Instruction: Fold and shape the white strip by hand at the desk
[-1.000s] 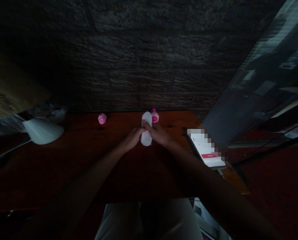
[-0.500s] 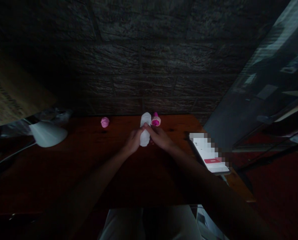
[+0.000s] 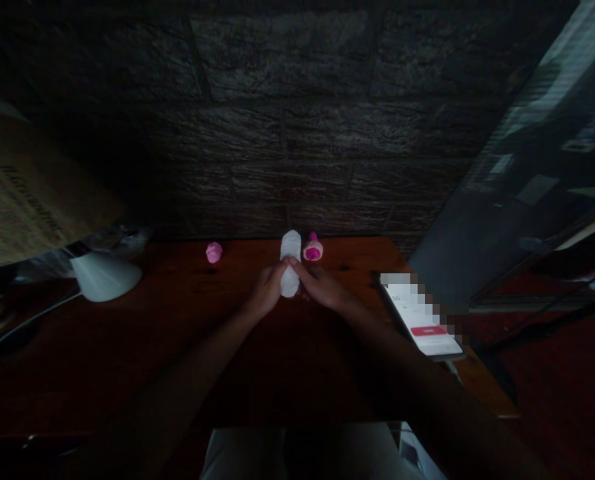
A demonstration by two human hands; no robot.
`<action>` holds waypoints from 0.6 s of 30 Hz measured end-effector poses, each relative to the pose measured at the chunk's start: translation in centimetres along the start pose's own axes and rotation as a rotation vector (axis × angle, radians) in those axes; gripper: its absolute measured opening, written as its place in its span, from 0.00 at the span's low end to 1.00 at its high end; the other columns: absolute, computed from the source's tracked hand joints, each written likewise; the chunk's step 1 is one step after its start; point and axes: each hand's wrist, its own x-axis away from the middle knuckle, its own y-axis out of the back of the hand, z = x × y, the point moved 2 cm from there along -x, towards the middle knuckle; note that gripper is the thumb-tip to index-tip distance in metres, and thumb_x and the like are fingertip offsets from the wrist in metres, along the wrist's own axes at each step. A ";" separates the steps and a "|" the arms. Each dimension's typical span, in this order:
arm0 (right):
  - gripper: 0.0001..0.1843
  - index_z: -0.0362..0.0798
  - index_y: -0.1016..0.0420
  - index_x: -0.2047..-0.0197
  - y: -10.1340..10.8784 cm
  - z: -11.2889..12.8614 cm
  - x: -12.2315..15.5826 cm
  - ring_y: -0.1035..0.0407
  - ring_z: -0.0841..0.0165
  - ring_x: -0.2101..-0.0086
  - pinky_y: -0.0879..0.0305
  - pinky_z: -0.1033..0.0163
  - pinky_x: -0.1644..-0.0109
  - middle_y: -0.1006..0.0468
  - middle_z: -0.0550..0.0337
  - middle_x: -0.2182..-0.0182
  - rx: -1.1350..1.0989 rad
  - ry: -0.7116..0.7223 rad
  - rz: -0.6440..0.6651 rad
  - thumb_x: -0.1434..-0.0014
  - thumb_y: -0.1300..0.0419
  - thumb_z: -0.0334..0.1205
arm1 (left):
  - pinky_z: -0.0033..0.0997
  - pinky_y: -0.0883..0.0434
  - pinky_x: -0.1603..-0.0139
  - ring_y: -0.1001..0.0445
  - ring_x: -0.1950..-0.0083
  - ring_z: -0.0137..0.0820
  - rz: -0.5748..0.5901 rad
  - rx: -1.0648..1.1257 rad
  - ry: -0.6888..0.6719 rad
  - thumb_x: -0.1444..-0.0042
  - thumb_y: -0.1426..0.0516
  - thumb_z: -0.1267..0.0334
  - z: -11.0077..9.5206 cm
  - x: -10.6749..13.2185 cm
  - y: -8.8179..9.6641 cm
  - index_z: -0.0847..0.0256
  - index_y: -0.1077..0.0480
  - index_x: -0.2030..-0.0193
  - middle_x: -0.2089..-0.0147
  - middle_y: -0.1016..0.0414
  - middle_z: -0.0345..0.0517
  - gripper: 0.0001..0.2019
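Held near centre over the table: white oblong pad, long axis about 12-to-6. Pinched by left hand from 8 o'clock and right hand from 4 o'clock, thumbs on the top face, tips together. Can't tell the grip underneath, or any contact with the table.

Just beside at 2 o'clock: pink-and-magenta piece, pale ring around a magenta middle, magenta tip toward 12. Well apart at 9: lumpy pink ball.

Tabletop: reddish-brown wood, dark knots, fading to shadow toward 6. At 12, dark wall of rough-faced blocks, joints visible. Dim overall. Slanted grey panel at 2-3, red floor at 4, light trousers at 6. Out at 9: white lamp-like cone, thin white cord toward 8, clear plastic behind.

Writing: brown paper bag at 9-10, dark slanted print, apparently starting "Il"; can't make out the rest. Phone at 4, near table edge: "00" on white screen, red button with label too small to read, part pixelated. White cable at its near end.
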 end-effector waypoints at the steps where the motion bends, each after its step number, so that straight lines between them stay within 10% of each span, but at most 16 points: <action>1: 0.39 0.46 0.30 0.79 0.0 0.0 0.0 0.34 0.71 0.80 0.36 0.65 0.74 0.28 0.56 0.81 0.001 -0.002 0.002 0.38 0.58 0.71 | 0.27 0.35 0.77 0.32 0.79 0.29 -0.013 -0.002 0.003 0.42 0.53 0.41 0.0 0.0 0.0 0.61 0.33 0.77 0.81 0.31 0.42 0.26; 18: 0.33 0.45 0.30 0.78 -0.1 0.3 0.0 0.36 0.74 0.80 0.37 0.68 0.75 0.28 0.59 0.79 -0.053 -0.057 0.009 0.34 0.53 0.62 | 0.28 0.34 0.76 0.31 0.79 0.30 -0.044 0.036 -0.021 0.38 0.57 0.40 0.1 -0.4 0.3 0.65 0.25 0.65 0.81 0.29 0.43 0.31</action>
